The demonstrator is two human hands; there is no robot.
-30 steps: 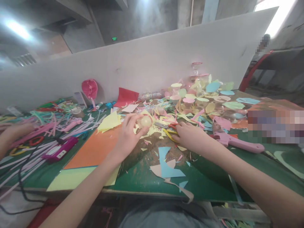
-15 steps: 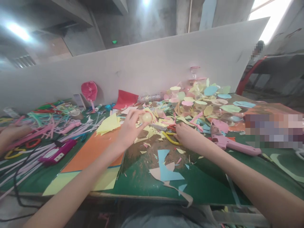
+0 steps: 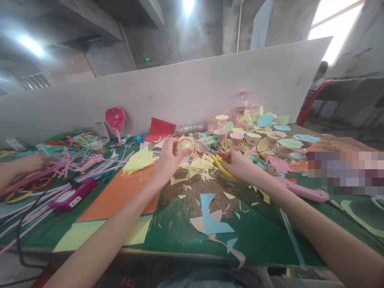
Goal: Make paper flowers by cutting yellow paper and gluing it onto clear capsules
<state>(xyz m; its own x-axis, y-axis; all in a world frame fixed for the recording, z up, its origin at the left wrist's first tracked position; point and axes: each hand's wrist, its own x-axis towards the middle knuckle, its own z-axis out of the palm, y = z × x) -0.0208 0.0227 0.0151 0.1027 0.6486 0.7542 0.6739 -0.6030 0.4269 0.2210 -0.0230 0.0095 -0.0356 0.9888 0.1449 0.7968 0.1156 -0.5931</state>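
My left hand is closed round a small pale round piece with yellow paper on it, held just above the table. My right hand grips yellow-handled scissors, blades pointing left toward that piece. Under both hands lies a heap of yellow paper scraps. Blue and beige offcuts lie nearer to me on the green table.
Orange and yellow sheets lie at the left. A pink glue gun is right of my right arm. Coloured paper discs on clear cups crowd the back right. Strips, a magenta tool and another person's hand fill the far left.
My right hand has lifted the scissors off the table and turned them toward the round piece. My left hand raised the piece slightly.
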